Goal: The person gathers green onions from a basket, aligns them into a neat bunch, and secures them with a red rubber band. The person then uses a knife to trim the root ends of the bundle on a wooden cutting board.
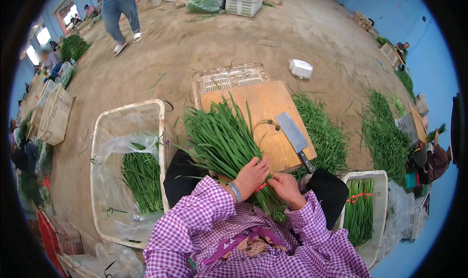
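A thick bunch of green leafy chives (219,136) lies over my lap and the near part of a wooden cutting board (273,102). My left hand (251,176), with a metal watch band at the wrist, is closed round the bunch near its stem end. Beside it, my right hand (287,188) has its fingers pinched at a red tie (261,187) that runs round the stems; exactly how the fingers grip it is partly hidden. On the board's right part rests a cleaver (293,136), its black handle toward me.
To the left stands a white crate (97,180) lined with plastic, holding chives. Tied chives fill a smaller crate (385,214) at the right. Loose chives (324,136) lie on the floor beyond the board, near a white package (301,69). A person (119,14) walks at far left.
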Demonstrator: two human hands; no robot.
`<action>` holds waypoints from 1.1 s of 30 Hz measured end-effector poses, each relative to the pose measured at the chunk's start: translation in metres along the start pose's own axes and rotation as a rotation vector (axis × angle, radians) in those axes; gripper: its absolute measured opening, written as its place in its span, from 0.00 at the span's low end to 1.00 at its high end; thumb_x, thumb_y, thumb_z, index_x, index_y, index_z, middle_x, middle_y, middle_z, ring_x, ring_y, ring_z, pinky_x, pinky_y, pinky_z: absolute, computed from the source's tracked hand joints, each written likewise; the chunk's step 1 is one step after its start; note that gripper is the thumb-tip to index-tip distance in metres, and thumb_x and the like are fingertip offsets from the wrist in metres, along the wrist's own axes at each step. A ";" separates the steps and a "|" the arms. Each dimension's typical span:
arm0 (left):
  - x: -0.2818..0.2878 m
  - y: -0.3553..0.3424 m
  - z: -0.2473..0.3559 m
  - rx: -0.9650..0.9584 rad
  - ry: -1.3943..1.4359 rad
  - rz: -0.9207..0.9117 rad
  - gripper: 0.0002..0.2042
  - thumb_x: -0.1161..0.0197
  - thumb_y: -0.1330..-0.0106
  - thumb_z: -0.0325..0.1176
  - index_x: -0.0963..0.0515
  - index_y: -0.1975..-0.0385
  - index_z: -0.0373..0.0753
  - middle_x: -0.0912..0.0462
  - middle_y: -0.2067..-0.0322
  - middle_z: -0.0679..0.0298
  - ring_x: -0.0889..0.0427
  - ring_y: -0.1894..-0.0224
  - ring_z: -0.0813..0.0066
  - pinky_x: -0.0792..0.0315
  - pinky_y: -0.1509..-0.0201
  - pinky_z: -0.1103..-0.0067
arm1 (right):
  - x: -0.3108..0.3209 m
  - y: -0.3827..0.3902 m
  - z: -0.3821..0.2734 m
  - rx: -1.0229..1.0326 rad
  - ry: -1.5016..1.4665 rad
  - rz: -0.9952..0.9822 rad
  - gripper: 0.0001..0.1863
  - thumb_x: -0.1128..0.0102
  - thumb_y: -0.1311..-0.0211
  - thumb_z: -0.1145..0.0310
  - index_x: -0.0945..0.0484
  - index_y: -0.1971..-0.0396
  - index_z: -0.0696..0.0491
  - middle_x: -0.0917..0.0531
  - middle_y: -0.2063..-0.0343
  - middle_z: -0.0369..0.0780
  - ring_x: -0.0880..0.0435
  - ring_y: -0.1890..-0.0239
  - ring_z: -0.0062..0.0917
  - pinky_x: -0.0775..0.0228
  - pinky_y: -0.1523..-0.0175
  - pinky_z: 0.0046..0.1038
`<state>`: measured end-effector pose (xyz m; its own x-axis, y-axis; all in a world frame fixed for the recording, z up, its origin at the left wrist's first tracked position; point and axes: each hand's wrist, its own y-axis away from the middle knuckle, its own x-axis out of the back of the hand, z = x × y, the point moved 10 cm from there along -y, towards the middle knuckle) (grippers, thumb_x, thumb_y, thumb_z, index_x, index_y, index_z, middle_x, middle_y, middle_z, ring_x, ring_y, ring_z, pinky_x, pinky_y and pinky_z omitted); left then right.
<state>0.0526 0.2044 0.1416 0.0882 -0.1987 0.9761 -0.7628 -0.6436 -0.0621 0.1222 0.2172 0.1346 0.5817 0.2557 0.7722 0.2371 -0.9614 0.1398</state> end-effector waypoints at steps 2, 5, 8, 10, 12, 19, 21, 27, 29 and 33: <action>-0.008 -0.005 0.002 0.009 0.044 0.030 0.37 0.29 0.62 0.42 0.33 0.49 0.35 0.34 0.44 0.56 0.45 0.34 0.63 0.43 0.41 0.72 | 0.000 0.000 0.001 -0.001 0.056 -0.033 0.12 0.44 0.49 0.60 0.22 0.76 0.55 0.22 0.80 0.49 0.21 0.74 0.44 0.33 0.69 0.42; -0.001 -0.004 -0.002 -0.040 0.120 -0.020 0.33 0.30 0.61 0.42 0.31 0.53 0.36 0.30 0.50 0.59 0.38 0.39 0.64 0.41 0.44 0.73 | 0.002 0.000 -0.012 -0.011 0.218 0.016 0.11 0.45 0.49 0.62 0.21 0.76 0.55 0.21 0.81 0.49 0.21 0.75 0.45 0.31 0.69 0.44; -0.013 -0.004 -0.005 -0.040 0.261 -0.093 0.33 0.28 0.64 0.42 0.32 0.55 0.37 0.29 0.58 0.62 0.32 0.49 0.65 0.39 0.49 0.74 | 0.001 0.006 -0.025 -0.002 0.338 0.156 0.10 0.46 0.48 0.64 0.22 0.77 0.55 0.22 0.84 0.49 0.22 0.80 0.46 0.32 0.74 0.47; -0.007 -0.001 -0.007 -0.018 0.258 0.018 0.36 0.26 0.67 0.43 0.32 0.55 0.37 0.29 0.62 0.63 0.31 0.53 0.66 0.39 0.51 0.74 | 0.001 0.014 -0.021 -0.021 0.298 0.225 0.09 0.46 0.48 0.64 0.23 0.77 0.55 0.22 0.84 0.49 0.22 0.80 0.46 0.32 0.74 0.47; 0.002 0.004 -0.011 0.024 0.274 0.090 0.38 0.25 0.69 0.45 0.32 0.54 0.36 0.30 0.63 0.63 0.31 0.55 0.66 0.39 0.52 0.74 | 0.010 0.018 -0.024 -0.004 0.238 0.306 0.09 0.46 0.48 0.65 0.25 0.79 0.55 0.22 0.84 0.48 0.23 0.81 0.45 0.34 0.75 0.46; 0.029 -0.016 -0.018 0.080 0.305 0.058 0.47 0.23 0.75 0.53 0.33 0.51 0.36 0.28 0.60 0.61 0.31 0.50 0.62 0.39 0.48 0.69 | 0.046 0.014 -0.043 0.287 0.183 0.274 0.08 0.42 0.48 0.67 0.27 0.80 0.54 0.25 0.86 0.45 0.24 0.82 0.43 0.36 0.77 0.41; 0.050 -0.025 -0.021 0.036 0.281 0.208 0.46 0.23 0.76 0.53 0.32 0.52 0.36 0.28 0.60 0.62 0.32 0.48 0.60 0.39 0.47 0.68 | 0.054 0.014 -0.047 0.372 0.210 0.256 0.07 0.43 0.48 0.68 0.28 0.79 0.54 0.26 0.86 0.45 0.25 0.83 0.42 0.36 0.78 0.40; 0.027 -0.060 -0.029 0.110 0.589 0.057 0.31 0.29 0.65 0.51 0.30 0.65 0.35 0.26 0.69 0.55 0.25 0.60 0.58 0.38 0.53 0.65 | 0.078 0.005 -0.064 0.523 0.344 0.208 0.06 0.44 0.50 0.71 0.29 0.80 0.55 0.25 0.84 0.45 0.24 0.81 0.41 0.35 0.77 0.40; 0.035 -0.066 -0.039 0.272 0.541 0.207 0.29 0.30 0.63 0.51 0.31 0.66 0.35 0.26 0.71 0.55 0.26 0.63 0.58 0.39 0.56 0.66 | 0.092 0.001 -0.068 0.493 0.394 0.281 0.06 0.44 0.50 0.72 0.31 0.81 0.55 0.25 0.85 0.45 0.24 0.82 0.41 0.35 0.77 0.39; 0.071 -0.054 -0.065 0.454 0.450 0.451 0.30 0.32 0.62 0.51 0.32 0.65 0.35 0.28 0.71 0.54 0.27 0.65 0.58 0.41 0.58 0.69 | 0.122 -0.001 -0.094 0.533 0.365 0.427 0.09 0.43 0.51 0.72 0.32 0.84 0.55 0.27 0.86 0.44 0.25 0.82 0.40 0.36 0.78 0.38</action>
<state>0.0587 0.2731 0.2279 -0.5101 -0.2564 0.8210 -0.3178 -0.8308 -0.4569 0.1198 0.2398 0.2864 0.4356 -0.2646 0.8604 0.4461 -0.7667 -0.4617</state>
